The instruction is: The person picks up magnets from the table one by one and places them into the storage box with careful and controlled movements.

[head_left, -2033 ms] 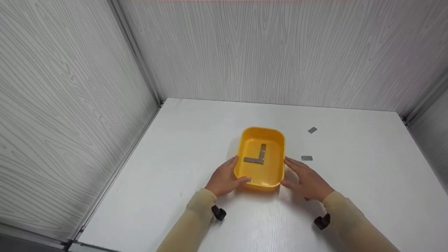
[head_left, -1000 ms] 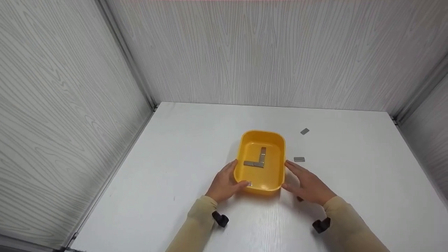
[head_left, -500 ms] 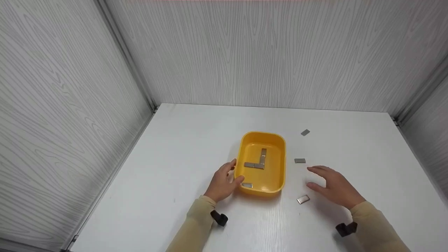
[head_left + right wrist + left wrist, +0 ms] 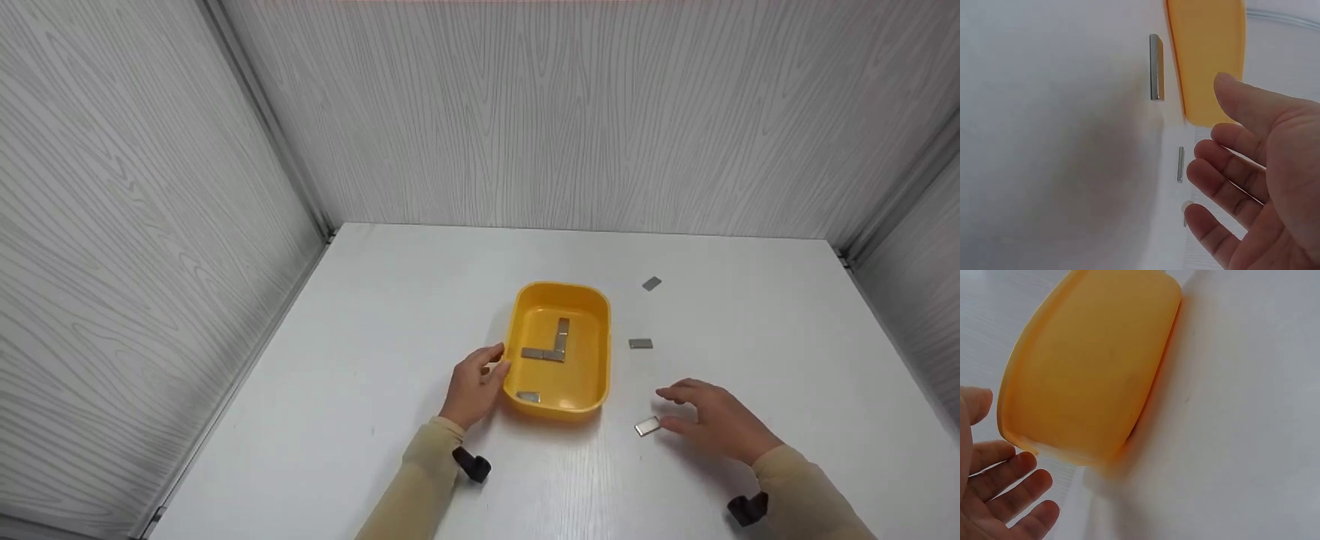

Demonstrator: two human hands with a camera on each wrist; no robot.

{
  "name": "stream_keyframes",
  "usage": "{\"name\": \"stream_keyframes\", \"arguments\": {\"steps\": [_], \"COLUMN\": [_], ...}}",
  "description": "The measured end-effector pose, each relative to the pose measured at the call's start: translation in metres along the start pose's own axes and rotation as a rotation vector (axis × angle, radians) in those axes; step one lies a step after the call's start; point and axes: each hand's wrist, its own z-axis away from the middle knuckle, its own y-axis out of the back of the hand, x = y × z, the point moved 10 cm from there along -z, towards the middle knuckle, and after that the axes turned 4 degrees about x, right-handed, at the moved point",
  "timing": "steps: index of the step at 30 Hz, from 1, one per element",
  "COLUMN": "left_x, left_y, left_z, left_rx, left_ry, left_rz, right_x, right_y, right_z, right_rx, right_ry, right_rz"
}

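Note:
A yellow plastic tray [image 4: 585, 382] lies on the white table. Inside it, several small flat silver metal bars [image 4: 555, 355] form an L, and a separate bar [image 4: 528, 397] lies by the near left corner. My left hand [image 4: 472, 388] is at the tray's left side, its fingertips right at the rim and its fingers loosely bent in the left wrist view. To the right of the tray, my right hand [image 4: 720, 421] holds nothing; its fingers are spread and relaxed. Its thumb tip is right beside a loose silver bar [image 4: 646, 427] on the table.
Two more silver bars lie right of the tray: one bar [image 4: 640, 343] beside its rim, another bar [image 4: 652, 283] farther back. Pale wood-grain panels [image 4: 525, 112] enclose the table at the back and both sides.
My right hand has left the tray's right side and moved right, uncovering the loose bar, then lowered beside it. My left thumb has drawn back from the tray's near corner, exposing the bar there.

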Motion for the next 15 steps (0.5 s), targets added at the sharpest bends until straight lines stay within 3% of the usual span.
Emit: {"name": "stream_keyframes", "arguments": {"steps": [3, 9, 15], "left_x": [-0.002, 0.001, 0.000], "left_y": [0.001, 0.002, 0.002], "left_z": [-0.002, -0.004, -0.005], "left_rx": [0.023, 0.029, 0.036], "left_ry": [0.016, -0.021, 0.002], "left_rz": [0.018, 0.035, 0.051], "right_x": [-0.005, -0.013, -0.018], "right_y": [-0.007, -0.016, -0.019], "right_z": [0.001, 0.001, -0.001], "right_rx": [-0.019, -0.018, -0.020], "right_ry": [0.047, 0.118, 0.139], "right_rz": [0.020, 0.045, 0.040]}}
